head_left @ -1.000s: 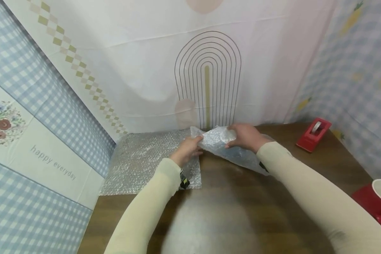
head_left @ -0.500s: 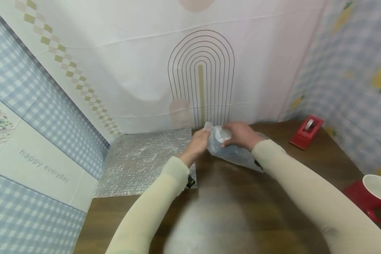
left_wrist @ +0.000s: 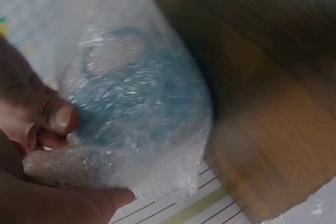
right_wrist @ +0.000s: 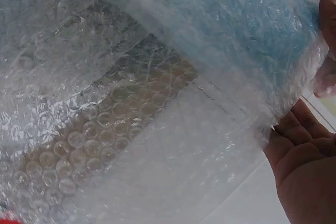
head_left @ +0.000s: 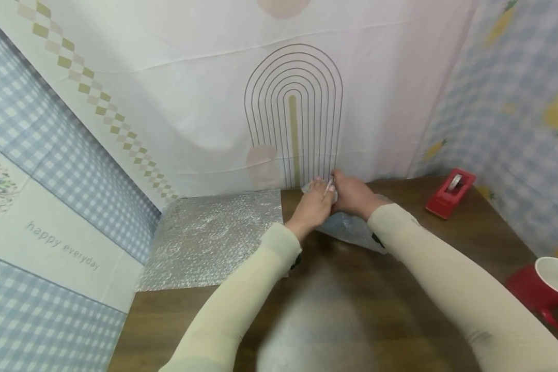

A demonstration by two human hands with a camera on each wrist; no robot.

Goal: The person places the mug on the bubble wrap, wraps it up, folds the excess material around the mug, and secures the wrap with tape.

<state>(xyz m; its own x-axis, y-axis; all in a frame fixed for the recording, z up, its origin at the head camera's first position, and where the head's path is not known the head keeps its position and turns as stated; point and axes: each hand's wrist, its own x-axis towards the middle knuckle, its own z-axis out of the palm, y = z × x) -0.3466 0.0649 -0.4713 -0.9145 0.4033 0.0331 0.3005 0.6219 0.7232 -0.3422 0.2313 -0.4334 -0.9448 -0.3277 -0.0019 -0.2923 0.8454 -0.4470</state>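
A blue object with a ring-shaped handle (left_wrist: pixel 144 95) shows through clear bubble wrap (head_left: pixel 349 230) near the back of the table. My left hand (head_left: pixel 312 207) grips the left end of the wrapped bundle, fingers over the plastic. Close against it, my right hand (head_left: pixel 353 195) holds the same end from the right, its fingers partly hidden. The fingertips of both hands meet at a folded edge. The wrap (right_wrist: pixel 105 145) trails under my right wrist, with large bubbles visible in the right wrist view.
A flat sheet of bubble wrap (head_left: pixel 214 240) lies on the left of the wooden table (head_left: pixel 400 315). At the back right stands a red tape dispenser (head_left: pixel 450 194). A red mug (head_left: pixel 532 287) with a white inside is at the right edge. Patterned cloth (head_left: pixel 204 113) hangs behind.
My left hand has moved right along the wrap, from its left tip to beside my right hand, folding that end over. My right hand has turned slightly, its fingers drawn closer to the left.
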